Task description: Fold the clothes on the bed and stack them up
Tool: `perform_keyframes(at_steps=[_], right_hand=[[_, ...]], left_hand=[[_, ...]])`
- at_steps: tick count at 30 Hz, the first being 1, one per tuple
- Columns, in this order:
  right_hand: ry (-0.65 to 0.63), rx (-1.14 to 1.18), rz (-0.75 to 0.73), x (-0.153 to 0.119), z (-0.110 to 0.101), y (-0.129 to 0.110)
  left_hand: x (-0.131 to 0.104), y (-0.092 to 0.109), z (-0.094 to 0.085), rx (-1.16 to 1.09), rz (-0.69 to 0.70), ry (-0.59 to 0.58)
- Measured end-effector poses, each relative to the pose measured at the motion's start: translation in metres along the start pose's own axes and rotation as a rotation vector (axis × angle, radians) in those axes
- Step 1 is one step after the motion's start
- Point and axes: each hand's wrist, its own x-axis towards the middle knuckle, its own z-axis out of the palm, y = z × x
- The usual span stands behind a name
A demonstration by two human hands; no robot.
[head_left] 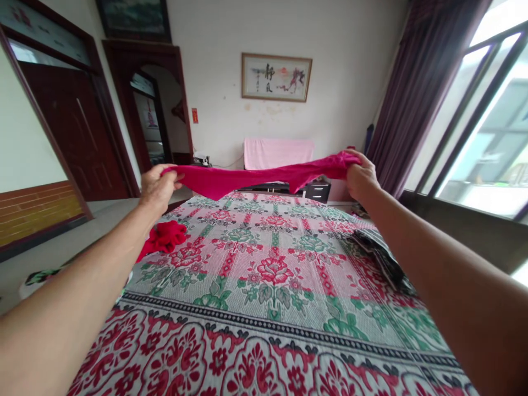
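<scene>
A bright pink cloth [256, 177] is stretched in the air between both hands, above the far part of a flowered bedspread [274, 297]. Its left end is pinched in my left hand [159, 186], fingers closed on it. My right hand [362, 175] grips the bunched right end, at about the same height. Two pointed parts of the cloth hang from its lower edge. Both arms reach forward over the bed, and the cloth does not touch the bedspread.
A red cloth [167, 236] lies crumpled at the bed's left edge. Dark folded fabric [383, 256] rests on the right side. Beyond the bed are a pink-covered object [278, 153] and a dark cabinet with drawers [318, 192]. A purple curtain [412, 93] hangs at right.
</scene>
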Motion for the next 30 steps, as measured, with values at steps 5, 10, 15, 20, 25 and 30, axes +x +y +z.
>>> perform_keyframes(at_steps=[5,10,15,20,25,30], right_hand=[[-0.152,-0.366,0.081,-0.088,-0.044,0.022],[-0.498,-0.645,0.087,-0.17,-0.088,0.041],[-0.632,-0.668,0.07,-0.214,-0.108,0.055],[-0.671,-0.615,-0.033,-0.224,-0.102,0.057],[-0.82,-0.682,0.09,-0.225,-0.097,0.053],[-0.831,-0.694,0.114,-0.224,-0.094,0.043]], left_hand=[[-0.045,-0.087,-0.019,0.13,-0.24,-0.242],[-0.095,-0.139,-0.043,0.438,-0.324,-0.421],[-0.117,-0.138,-0.05,0.669,-0.318,-0.342],[-0.122,-0.134,-0.051,0.822,-0.165,-0.341],[-0.126,-0.139,-0.054,0.941,-0.145,-0.341],[-0.12,-0.137,-0.065,0.975,-0.164,-0.257]])
